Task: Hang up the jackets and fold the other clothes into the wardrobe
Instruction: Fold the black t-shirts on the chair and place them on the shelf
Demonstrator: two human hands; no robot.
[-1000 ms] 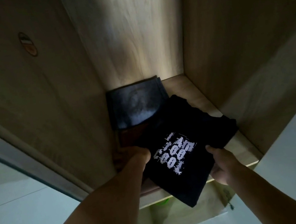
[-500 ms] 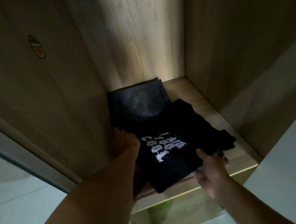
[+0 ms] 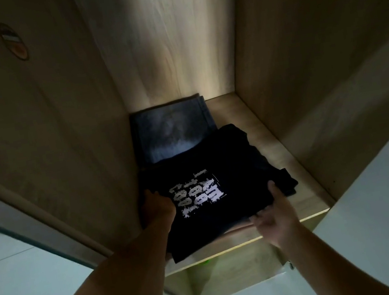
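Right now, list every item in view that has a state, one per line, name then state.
black printed T-shirt: folded, lying askew on the shelf, front corner overhanging the edge, overlapping the jeans.
dark folded jeans: folded flat at the back left of the shelf.
shelf: bare wood showing along its right side.
left hand: on the T-shirt's left edge.
right hand: gripping the T-shirt's front right edge.

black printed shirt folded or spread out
Folded. The black printed shirt lies as a compact rectangle on the wardrobe shelf, print facing up, overlapping the folded jeans, with one front corner overhanging the shelf edge.
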